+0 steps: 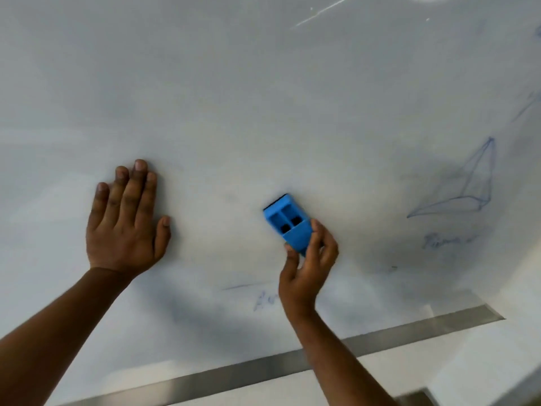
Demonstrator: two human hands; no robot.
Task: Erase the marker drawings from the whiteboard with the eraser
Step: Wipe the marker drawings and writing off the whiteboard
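The whiteboard [263, 98] fills most of the head view. My right hand [307, 265] pinches the lower end of a blue plastic eraser [288, 222], whose dark pad lies against the board. Flat on the board to the left rests my left hand [126, 221], fingers straight. A blue pyramid-like sketch [465, 183] sits to the right of the eraser, with blurred blue writing [445, 240] under it. More faint blue writing [265, 300] shows just left of my right wrist, under a short blue line [237, 287].
A metal frame strip [409, 332] runs along the whiteboard's lower edge, rising toward the right. Below it is a pale wall. Faint blue marks [527, 106] reach the far right edge. Smudged grey-blue haze covers the board's lower part.
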